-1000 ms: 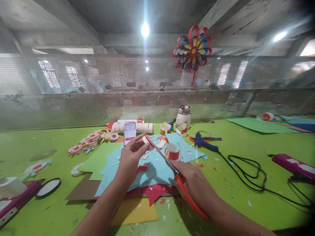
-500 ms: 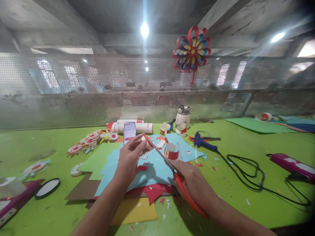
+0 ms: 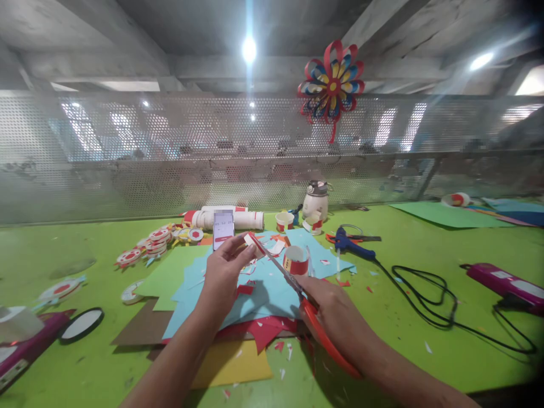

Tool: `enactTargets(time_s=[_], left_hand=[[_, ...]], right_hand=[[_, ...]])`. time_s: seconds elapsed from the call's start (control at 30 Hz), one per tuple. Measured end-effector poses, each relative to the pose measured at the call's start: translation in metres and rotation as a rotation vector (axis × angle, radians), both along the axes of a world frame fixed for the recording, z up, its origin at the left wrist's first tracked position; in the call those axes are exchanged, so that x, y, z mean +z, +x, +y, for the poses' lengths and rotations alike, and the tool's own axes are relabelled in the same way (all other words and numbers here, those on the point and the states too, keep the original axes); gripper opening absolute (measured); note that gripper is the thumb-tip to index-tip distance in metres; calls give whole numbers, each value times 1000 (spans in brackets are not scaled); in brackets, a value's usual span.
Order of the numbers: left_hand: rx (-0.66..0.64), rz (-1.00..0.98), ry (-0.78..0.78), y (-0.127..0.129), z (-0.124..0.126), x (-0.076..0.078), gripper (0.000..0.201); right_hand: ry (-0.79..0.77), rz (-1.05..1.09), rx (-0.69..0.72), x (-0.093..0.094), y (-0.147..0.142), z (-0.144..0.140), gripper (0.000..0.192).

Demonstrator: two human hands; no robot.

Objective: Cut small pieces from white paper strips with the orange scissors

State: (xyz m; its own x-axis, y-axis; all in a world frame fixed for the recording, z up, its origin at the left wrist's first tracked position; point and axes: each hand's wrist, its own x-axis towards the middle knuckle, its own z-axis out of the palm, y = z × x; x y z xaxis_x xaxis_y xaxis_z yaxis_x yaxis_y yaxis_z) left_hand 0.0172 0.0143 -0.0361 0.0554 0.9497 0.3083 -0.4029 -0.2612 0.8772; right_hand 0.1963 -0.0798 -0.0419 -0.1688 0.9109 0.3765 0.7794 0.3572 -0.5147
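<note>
Across the green table (image 3: 425, 317), starting at nine o'clock, a purple device (image 3: 25, 345) and a black-rimmed disc (image 3: 83, 324) lie partly cut off by the frame edge, so what the device is cannot be told. Toward eleven o'clock, finished red-and-white paper rounds (image 3: 155, 242) are heaped out of the way, seemingly to keep the cutting space free. At the middle, the left hand (image 3: 223, 272) is raised above a stack of paper sheets (image 3: 238, 294), its fingertips pinched together on a small white-and-red paper piece (image 3: 250, 241), held up off the sheets where the blades can reach it. A phone (image 3: 223, 228) stands propped just behind that hand, its screen blurred and unreadable. At five o'clock, the right hand (image 3: 335, 311) is clamped around the red handles of the scissors (image 3: 297, 294), the blades slanting up toward eleven o'clock to meet the paper piece; whether they are biting it is too small to tell. A red-banded paper ring (image 3: 296, 260) stands just beyond the blades. At two o'clock a blue glue gun (image 3: 352, 245) lies with its black cord (image 3: 429, 300) trailing right, near a second purple device (image 3: 505, 283) partly lost at the edge.
</note>
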Motion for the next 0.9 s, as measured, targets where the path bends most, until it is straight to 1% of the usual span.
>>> enactTargets(time_s=[0.1,0.3,0.53,0.77,0.9], left_hand=[[-6,-17,3,1,0,0,29],[2,-26,-9,2,-1,1,27],[-108,-158,-58,1,-1,7,31],[-52,-70,-38,3,-2,4,36],[-46,-51,-32,3,-3,4,34]], right_hand=[[-2,25,15,-1,-1,-2,25],[22,11,-6,-2,-2,-3,30],[40,-29,-9,-5,1,2,38],[11,-49,-18,-6,3,3,45],[18,-62,-31,-4,3,1,42]])
